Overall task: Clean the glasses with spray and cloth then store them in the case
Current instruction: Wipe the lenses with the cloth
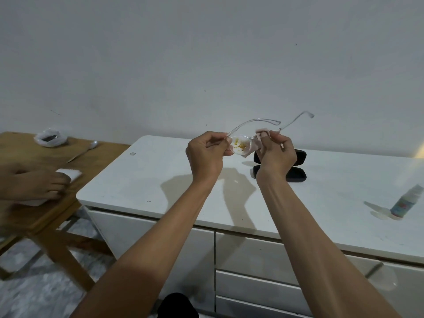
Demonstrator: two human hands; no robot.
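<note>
Single head-worn view, wide-angle. Looks forward and down from close above the person's own forearms, which enter from the bottom edge and meet at mid-frame. White counter (160,180) crosses the middle and right of frame, near the lens; its drawer fronts fill the lower right. Bare wall takes the upper half. Wooden side table (27,216) sits at left edge. Edges show wide-angle bending.

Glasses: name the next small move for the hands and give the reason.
Probably slide the cloth across to the other lens and wipe it. That lens shows yellow specks, while the right hand pinches the cloth over the lens beside it and the left hand steadies the glasses. The case lies open behind.
</note>
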